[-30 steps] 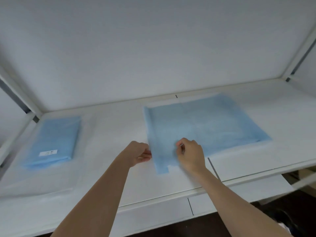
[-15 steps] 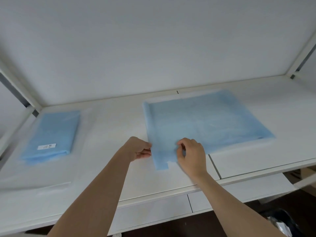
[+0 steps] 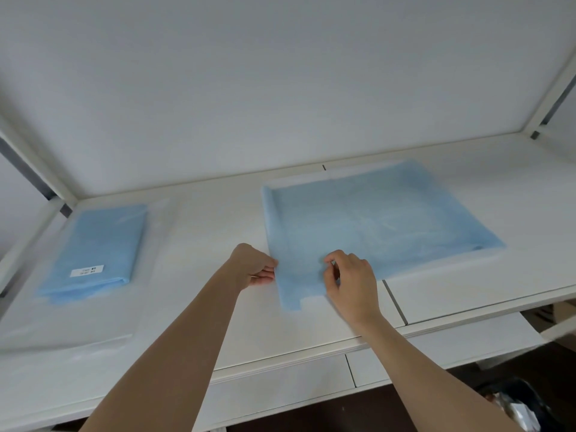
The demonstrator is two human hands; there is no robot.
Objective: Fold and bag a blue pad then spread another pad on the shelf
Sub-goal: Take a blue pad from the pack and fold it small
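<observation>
A light blue pad (image 3: 374, 222) lies mostly flat on the white shelf (image 3: 205, 232), right of centre, with its left edge slightly rolled up. My left hand (image 3: 254, 265) pinches the pad's near left edge. My right hand (image 3: 349, 280) pinches the pad's front edge a little to the right, near a small blue flap that sticks out toward me. At the far left of the shelf lies a folded blue pad (image 3: 96, 251) inside a clear plastic bag, with a white label (image 3: 86, 270) on it.
The clear bag's loose plastic (image 3: 62, 335) spreads over the shelf's left front. White upright posts (image 3: 548, 88) frame both sides, and a white back wall stands behind. A seam (image 3: 394, 302) splits the shelf top on the right. Dark clutter (image 3: 511, 403) sits below.
The view has shifted slightly, so the pad sits a little higher in frame. Both hands keep their pinch on the pad's near edge; the pad looks marginally flatter.
</observation>
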